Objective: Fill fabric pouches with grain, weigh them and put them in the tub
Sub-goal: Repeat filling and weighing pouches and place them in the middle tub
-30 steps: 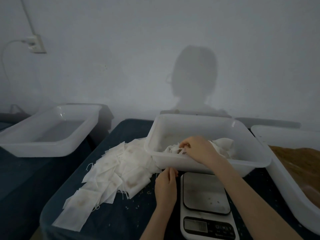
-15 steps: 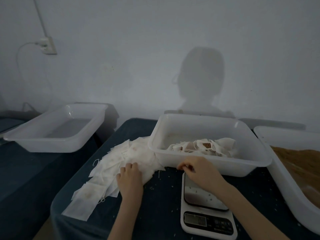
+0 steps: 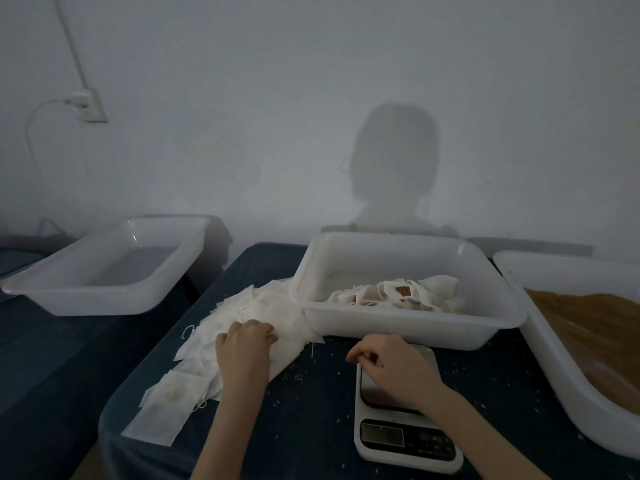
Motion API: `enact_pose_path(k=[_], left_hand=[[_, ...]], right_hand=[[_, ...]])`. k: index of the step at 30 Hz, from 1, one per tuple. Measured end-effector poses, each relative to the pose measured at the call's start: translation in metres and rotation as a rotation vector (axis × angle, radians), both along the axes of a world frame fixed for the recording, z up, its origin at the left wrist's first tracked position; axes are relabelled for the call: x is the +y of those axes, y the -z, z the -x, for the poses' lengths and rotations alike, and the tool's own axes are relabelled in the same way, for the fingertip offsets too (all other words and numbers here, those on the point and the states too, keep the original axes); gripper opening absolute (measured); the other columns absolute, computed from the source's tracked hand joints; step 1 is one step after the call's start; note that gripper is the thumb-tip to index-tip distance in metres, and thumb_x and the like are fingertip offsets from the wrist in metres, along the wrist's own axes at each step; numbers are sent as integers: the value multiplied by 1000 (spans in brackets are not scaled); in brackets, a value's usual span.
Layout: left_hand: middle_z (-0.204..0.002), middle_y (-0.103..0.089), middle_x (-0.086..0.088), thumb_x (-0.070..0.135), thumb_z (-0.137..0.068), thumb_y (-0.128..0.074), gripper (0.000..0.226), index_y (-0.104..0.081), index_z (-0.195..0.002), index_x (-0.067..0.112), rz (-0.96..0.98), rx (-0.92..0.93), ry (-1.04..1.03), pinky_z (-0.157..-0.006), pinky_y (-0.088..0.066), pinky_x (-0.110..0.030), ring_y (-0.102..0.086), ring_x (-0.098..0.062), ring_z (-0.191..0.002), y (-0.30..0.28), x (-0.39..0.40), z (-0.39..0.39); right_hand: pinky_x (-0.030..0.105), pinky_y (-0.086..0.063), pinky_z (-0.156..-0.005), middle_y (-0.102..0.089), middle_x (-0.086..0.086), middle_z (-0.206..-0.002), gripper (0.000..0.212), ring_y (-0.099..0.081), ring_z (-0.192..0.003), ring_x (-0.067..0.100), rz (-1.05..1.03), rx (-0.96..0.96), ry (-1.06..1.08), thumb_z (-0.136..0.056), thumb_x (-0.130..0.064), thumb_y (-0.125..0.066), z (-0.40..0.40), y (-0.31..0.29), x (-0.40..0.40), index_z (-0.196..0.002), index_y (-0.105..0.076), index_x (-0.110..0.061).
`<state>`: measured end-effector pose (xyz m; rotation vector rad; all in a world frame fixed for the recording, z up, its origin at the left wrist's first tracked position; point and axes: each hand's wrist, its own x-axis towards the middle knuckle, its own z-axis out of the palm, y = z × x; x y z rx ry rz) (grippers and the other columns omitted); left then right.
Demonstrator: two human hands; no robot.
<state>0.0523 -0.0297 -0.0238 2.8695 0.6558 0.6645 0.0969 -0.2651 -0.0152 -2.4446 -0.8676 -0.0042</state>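
A heap of flat white fabric pouches [image 3: 207,351] is spread over the dark blue table, left of the middle tub. My left hand [image 3: 244,351] lies on that heap, fingertips curled onto a pouch near the tub's corner. My right hand [image 3: 388,365] hovers over the far end of the small white scale [image 3: 401,431], fingers loosely curled, holding nothing I can see. The white middle tub [image 3: 415,327] holds several filled pouches [image 3: 398,292]. At the right edge a white tub of brown grain [image 3: 595,323] stands.
An empty white tub [image 3: 104,268] sits on a lower surface to the left. Loose grains are scattered on the blue table [image 3: 311,410] around the scale. A wall with a socket and cable [image 3: 86,105] is behind.
My right hand came out of the middle tub and back toward me, over the scale. My left hand moved from beside the scale left onto the pouch heap.
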Motion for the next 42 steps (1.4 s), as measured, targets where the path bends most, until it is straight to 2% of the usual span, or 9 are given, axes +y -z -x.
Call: enact_pose_path(k=[6, 12, 17, 21, 28, 34, 37, 40, 42], left_hand=[[-110, -65, 13, 29, -96, -52, 25, -68, -115, 37, -59, -74, 94, -85, -24, -28, -51, -14, -104, -19, -4, 0], [-63, -67, 4, 9, -72, -81, 16, -72, -79, 20, -92, -325, 318, -81, -40, -37, -65, -20, -74, -51, -31, -2], [-84, -71, 7, 20, -87, -66, 10, -76, -89, 24, -28, -266, 637, -88, -23, -25, -59, -13, -99, -73, -65, -18], [-109, -65, 14, 30, -91, -61, 15, -74, -98, 29, -31, -221, 833, -88, -18, -16, -47, -8, -111, -71, -93, -33], [-84, -70, 14, 27, -73, -78, 4, -75, -75, 29, -30, -340, 879, -78, -23, -18, -55, -13, -90, -63, -126, -35], [-78, -67, 19, 47, -79, -54, 24, -71, -68, 33, -224, -427, 927, -79, -30, -24, -47, -6, -89, -59, -137, -37], [-79, -67, 18, 43, -77, -59, 18, -70, -67, 33, -256, -437, 983, -77, -32, -24, -46, -7, -90, -58, -142, -37], [-76, -67, 17, 35, -76, -65, 13, -68, -65, 30, -245, -445, 1049, -76, -32, -24, -45, -6, -88, -58, -147, -39], [-73, -66, 16, 27, -66, -81, 14, -67, -64, 28, -241, -418, 1087, -75, -33, -24, -44, -6, -87, -57, -150, -39]], right_hand=[[12, -49, -75, -63, -25, -94, 21, -59, -81, -5, -70, 61, 10, -95, -23, -53, 2, -1, -4, -98, -71, -34], [10, -46, -69, -66, -17, -88, 18, -58, -79, 0, -178, 114, 72, -95, -27, -54, -4, -11, -15, -98, -68, -39], [11, -43, -65, -63, -16, -84, 19, -56, -73, 0, -395, 35, 126, -96, -20, -54, -15, -33, -25, -98, -65, -35], [11, -40, -56, -64, -10, -77, 30, -54, -63, -1, -538, 181, 127, -100, -26, -44, -20, -43, -32, -81, -67, -28], [19, -40, -51, -57, -2, -76, 30, -52, -66, 12, -635, 520, 161, -100, -28, -45, -19, -47, -47, -81, -64, -16], [23, -41, -63, -64, -13, -69, 27, -54, -55, 1, -429, 677, 154, -94, -36, -51, -21, -44, -71, -99, -71, -17], [25, -43, -69, -61, -21, -62, 24, -54, -53, -3, -324, 684, 145, -93, -33, -52, -23, -47, -82, -105, -71, -24], [19, -44, -63, -68, -5, -90, 27, -59, -62, 0, -227, 607, 187, -94, -36, -52, -24, -47, -88, -110, -68, -20], [16, -43, -58, -65, -6, -80, 33, -58, -58, 0, -207, 556, 199, -92, -41, -55, -24, -46, -91, -106, -69, -15]])
